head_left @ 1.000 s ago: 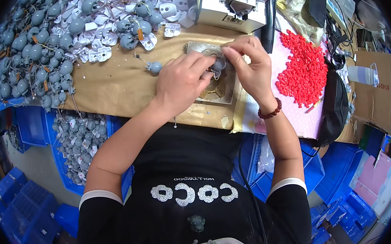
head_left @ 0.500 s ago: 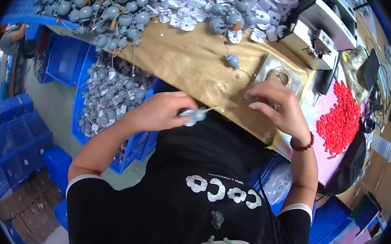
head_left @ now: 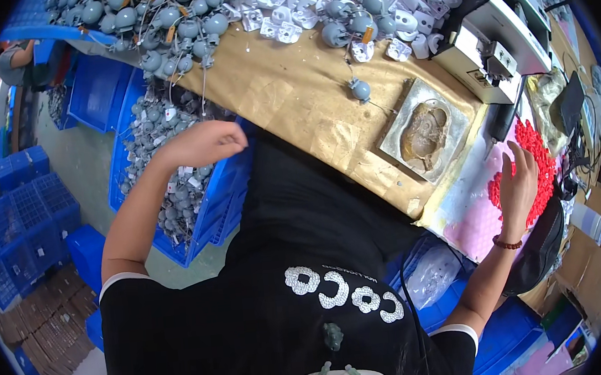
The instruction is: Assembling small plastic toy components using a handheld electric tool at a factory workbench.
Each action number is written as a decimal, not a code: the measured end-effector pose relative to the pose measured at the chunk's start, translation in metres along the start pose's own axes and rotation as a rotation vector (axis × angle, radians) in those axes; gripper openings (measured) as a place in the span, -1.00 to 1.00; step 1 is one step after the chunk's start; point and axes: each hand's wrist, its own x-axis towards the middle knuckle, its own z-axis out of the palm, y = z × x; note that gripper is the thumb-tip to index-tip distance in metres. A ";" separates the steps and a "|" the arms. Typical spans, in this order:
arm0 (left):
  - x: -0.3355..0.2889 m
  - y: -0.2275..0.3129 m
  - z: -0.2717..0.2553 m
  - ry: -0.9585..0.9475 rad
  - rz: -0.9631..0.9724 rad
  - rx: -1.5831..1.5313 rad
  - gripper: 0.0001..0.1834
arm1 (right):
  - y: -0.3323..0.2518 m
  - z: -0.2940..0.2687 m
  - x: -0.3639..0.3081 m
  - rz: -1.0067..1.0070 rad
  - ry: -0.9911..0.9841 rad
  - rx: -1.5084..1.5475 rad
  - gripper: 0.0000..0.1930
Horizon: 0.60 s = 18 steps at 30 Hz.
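My left hand is over the edge of a blue crate filled with grey round parts that have white pieces on them. Its fingers are curled in, and no part shows at the fingertips. Over the near side of a heap of small red pieces, my right hand is open, with fingers stretched out and nothing seen in them. One grey ball-shaped part with a thin wire lies on the brown-covered table. Beside it sits a square metal block with a brownish hollow.
At the far side are piles of grey ball parts with wires and white plastic pieces. A white boxy machine stands at the right back. Blue crates and stacked brown cardboard are on the left floor.
My left hand has moved left and up to the crate; the grey-and-white part it held no longer shows. My right hand has gone right, from the metal block to the red pieces.
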 end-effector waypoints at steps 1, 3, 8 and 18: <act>0.006 0.029 -0.004 0.017 0.076 -0.055 -0.82 | 0.014 0.003 -0.006 0.024 -0.011 -0.054 -0.74; 0.022 0.082 -0.006 0.051 0.236 -0.173 -0.84 | 0.034 0.014 -0.014 0.067 -0.079 -0.072 -0.73; 0.107 0.163 -0.008 0.701 0.763 0.454 -0.87 | 0.048 0.027 -0.014 0.091 -0.066 0.002 -0.78; 0.189 0.190 0.005 0.834 0.895 1.000 -0.86 | 0.055 0.023 -0.014 0.126 -0.073 0.153 -0.83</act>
